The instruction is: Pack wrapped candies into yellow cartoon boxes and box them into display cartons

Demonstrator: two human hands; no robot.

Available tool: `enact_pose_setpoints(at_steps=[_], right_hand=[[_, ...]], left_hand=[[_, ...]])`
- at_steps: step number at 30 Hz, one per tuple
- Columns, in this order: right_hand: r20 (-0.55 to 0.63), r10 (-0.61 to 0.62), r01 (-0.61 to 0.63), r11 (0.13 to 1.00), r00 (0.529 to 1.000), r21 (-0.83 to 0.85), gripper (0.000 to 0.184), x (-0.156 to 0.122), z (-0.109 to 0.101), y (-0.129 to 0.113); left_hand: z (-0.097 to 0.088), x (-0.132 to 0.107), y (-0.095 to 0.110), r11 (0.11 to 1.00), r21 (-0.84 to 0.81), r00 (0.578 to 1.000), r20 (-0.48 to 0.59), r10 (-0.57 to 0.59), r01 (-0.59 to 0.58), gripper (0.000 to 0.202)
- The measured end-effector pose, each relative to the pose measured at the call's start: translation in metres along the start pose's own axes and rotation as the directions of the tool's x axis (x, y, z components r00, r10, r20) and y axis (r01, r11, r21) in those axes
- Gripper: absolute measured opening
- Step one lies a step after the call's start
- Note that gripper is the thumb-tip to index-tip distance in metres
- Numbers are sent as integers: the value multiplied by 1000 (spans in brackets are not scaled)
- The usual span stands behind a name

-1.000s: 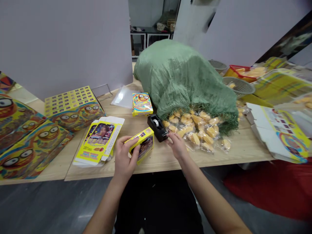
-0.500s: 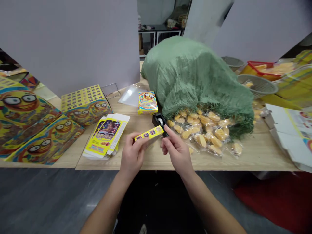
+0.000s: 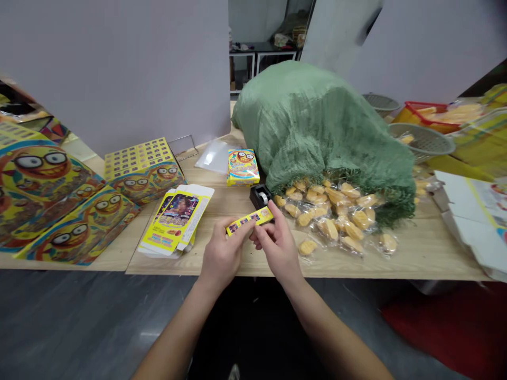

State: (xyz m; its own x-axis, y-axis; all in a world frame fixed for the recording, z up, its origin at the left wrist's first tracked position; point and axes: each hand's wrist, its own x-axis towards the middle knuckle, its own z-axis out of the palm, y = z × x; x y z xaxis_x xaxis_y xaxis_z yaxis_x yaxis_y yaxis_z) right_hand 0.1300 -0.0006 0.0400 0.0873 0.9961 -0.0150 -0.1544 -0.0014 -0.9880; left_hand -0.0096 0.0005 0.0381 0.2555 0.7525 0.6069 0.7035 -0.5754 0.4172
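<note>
- The box (image 3: pixel 250 219) sits at the centre of the work, held between both hands near the table's (image 3: pixel 340 266) front edge, a narrow printed side facing up and its long axis running from about 8 to 2 o'clock. Whether it bears on the table cannot be told.
- The left hand (image 3: pixel 223 252), at 7 to 8 o'clock of the box, clasps the left end, thumb laid along the upper side, fingers mostly hidden.
- The right hand (image 3: pixel 278 244), at 4 to 5 o'clock, pinches the right end: forefinger stretched against the end, thumb at the near edge, other fingers curled under.
- The tape dispenser (image 3: pixel 260 197) stands just beyond, at 1 o'clock. No strip can be made out on the box or fingers.
- The step in hand seems to be closing and sealing the right end, judging by the forefinger's place and the dispenser beside it.
- Such a move calls for a steady left grip and an even press of the right forefinger, keeping the end flat and square.
- A second box (image 3: pixel 243 167) lies at 12 o'clock, beyond the dispenser; flat cartons (image 3: pixel 171 221) overlap at 9 o'clock.
- Wrapped packets (image 3: pixel 330 224) spread at 3 o'clock, before the green sack (image 3: pixel 312 121) at 1 o'clock.
</note>
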Motion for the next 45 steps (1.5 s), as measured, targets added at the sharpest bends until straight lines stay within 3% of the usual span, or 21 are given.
enact_pose_setpoints(at_steps=[2,4,7,9,11,13,15,17,18,21,23,24,26,28,31,35,37,38,41,43,45], right_hand=[[-60,-60,48,980,996,-193,79,5,-9,7],[-108,-206,139,886,973,-442,78,13,-22,13],[53,-344,307,742,937,-596,53,21,-38,19],[167,-405,415,667,899,-619,32,16,-39,26],[217,-483,476,516,848,-713,22,4,-32,41],[295,-498,501,351,815,-791,25,-12,-24,58],[398,-431,542,290,810,-789,26,-25,-25,72],[397,-408,537,321,822,-780,28,-30,-43,75],[336,-424,492,339,841,-802,26,-29,-59,72],[-28,-501,151,313,865,-938,27,-9,-122,59],[-232,-476,-120,254,848,-960,45,9,-162,54],[-292,-444,-195,252,847,-948,53,18,-177,55],[-365,-372,-222,374,854,-900,58,31,-198,59],[-389,-321,-161,557,863,-815,47,38,-212,62],[-429,-314,-75,728,847,-682,41,41,-230,59],[-444,-325,22,827,835,-562,46,36,-240,48],[-407,-333,62,831,851,-553,43,29,-228,49],[-351,-351,90,806,868,-585,41,23,-218,52],[31,-347,242,583,937,-776,47,-1,-180,70],[278,-236,352,378,931,-856,60,-18,-158,84],[341,-156,371,243,927,-896,63,-30,-145,96]], left_hand=[[-2,-1,-2,997,-58,997,-63,-54,51,37],[-6,-2,-7,978,-157,976,-149,-158,134,33],[-12,-6,-20,909,-330,918,-214,-334,253,30],[-14,-10,-28,892,-328,886,-238,-397,312,31],[-11,-15,-34,901,-271,874,-264,-408,339,33],[-4,-22,-38,899,-264,907,-145,-396,351,34],[7,-31,-41,899,-256,933,162,-322,355,36],[19,-39,-43,941,-160,888,408,-212,298,35],[25,-41,-42,963,-97,876,447,-183,251,34],[46,-35,-18,987,10,907,393,-153,163,32],[69,-22,15,990,-15,903,412,-124,143,33],[84,-14,35,991,-26,884,455,-105,131,35],[118,2,70,995,25,838,537,-99,101,52],[148,13,91,989,141,777,617,-121,42,54],[169,18,88,985,163,735,674,-75,-49,28],[154,13,57,982,41,656,749,92,-184,20],[140,11,47,970,-34,614,769,179,-241,25],[132,9,44,963,-55,612,762,210,-262,27],[104,4,33,965,-32,678,705,207,-261,34],[83,-1,18,981,50,744,659,110,-190,42],[63,-7,-5,981,164,791,611,-15,-108,56]])
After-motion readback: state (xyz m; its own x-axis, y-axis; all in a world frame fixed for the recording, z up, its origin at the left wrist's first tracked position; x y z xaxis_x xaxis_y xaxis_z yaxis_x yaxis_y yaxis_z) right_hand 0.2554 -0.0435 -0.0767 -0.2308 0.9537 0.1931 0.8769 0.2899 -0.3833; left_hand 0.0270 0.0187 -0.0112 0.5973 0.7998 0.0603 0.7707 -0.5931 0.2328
